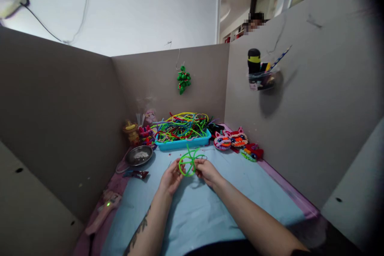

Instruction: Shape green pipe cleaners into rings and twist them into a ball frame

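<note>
Grey partition panels (144,76) surround a pale-blue cloth-covered tabletop (216,216). Before the rectangular turquoise plastic tray (183,144), heaped with multicoloured fuzzy stems (183,126), the left hand (171,177) and right hand (207,171) each pinch looped bright-green fuzzy stems (187,163) in a fingertip grip. Left of the tray sits a round metal bowl (133,161).

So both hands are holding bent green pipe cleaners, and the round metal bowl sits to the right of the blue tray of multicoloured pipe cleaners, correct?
No: in the head view, the round metal bowl sits to the left of the blue tray of multicoloured pipe cleaners, not the right. The left hand and right hand do hold bent green pipe cleaners.
</note>
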A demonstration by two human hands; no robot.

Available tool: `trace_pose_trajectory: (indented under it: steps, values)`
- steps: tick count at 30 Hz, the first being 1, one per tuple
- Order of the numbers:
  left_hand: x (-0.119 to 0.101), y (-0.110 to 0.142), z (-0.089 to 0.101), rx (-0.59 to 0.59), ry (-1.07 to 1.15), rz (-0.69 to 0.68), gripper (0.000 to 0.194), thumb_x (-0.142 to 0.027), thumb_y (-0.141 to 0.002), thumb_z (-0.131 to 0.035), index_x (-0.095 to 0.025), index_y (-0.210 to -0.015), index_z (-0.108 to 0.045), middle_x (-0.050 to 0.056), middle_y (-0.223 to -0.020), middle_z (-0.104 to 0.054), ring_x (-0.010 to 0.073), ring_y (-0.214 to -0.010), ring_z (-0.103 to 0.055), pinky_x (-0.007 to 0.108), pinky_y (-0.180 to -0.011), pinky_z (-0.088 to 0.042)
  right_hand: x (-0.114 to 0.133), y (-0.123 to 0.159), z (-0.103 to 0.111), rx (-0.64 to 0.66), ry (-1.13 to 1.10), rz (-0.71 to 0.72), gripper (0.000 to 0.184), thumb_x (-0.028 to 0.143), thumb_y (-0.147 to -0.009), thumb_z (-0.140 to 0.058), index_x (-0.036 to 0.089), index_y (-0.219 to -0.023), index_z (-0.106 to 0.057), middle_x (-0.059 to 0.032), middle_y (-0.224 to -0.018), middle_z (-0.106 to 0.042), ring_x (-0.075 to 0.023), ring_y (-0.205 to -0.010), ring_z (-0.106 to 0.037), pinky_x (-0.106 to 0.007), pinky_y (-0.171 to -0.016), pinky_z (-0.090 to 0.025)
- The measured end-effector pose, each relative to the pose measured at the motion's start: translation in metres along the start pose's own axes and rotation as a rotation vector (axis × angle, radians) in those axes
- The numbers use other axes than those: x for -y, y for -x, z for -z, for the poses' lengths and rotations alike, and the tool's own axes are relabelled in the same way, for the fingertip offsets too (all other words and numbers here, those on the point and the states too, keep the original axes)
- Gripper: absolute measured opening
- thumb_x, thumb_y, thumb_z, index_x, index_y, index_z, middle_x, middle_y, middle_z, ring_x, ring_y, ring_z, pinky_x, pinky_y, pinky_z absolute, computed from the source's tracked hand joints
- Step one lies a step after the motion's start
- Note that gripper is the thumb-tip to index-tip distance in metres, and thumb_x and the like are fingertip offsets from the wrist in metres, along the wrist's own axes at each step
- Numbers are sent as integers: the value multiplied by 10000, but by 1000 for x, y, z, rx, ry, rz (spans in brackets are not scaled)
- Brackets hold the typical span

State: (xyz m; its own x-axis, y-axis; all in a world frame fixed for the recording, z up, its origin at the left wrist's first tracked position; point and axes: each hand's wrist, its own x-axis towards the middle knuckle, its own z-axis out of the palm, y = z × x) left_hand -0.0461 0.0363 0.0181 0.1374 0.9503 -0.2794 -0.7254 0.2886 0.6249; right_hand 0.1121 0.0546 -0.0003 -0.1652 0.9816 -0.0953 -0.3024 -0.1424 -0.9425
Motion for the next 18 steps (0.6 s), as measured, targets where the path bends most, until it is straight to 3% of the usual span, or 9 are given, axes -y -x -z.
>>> trace_pose_trajectory:
  steps: [5,9,15,18]
  values:
    - [2,-3,3,-51,-74,3,57,-109,-808,-547,-113,-856,-578,36,-696,-635,121,-612,-635,210,-545,-523,-4,0,1,-59,158,70,202,323,-593,-621,164,-663,-517,63,-451,-495,-67,-360,-421,-176,-336,-276]
    - [2,-4,5,-17,-133,-21,42,-94,-794,-567,-116,-829,-570,23,-657,-611,107,-575,-617,204,-534,-524,-4,0,2,-80,201,73,181,318,-610,-616,170,-665,-527,63,-433,-479,-87,-369,-447,-191,-355,-301]
    - [3,-6,8,6,-188,31,49,-45,-777,-572,-89,-797,-584,19,-643,-600,61,-510,-578,159,-529,-519,1,-1,7,-25,118,75,126,269,-583,-604,156,-633,-575,19,-583,-574,-65,-446,-411,-187,-403,-258]
    - [6,-6,9,45,-249,93,58,-40,-760,-591,-78,-804,-591,25,-638,-605,68,-507,-583,160,-525,-517,1,0,9,107,93,67,144,271,-577,-639,144,-605,-577,23,-553,-537,-66,-469,-400,-194,-434,-255]
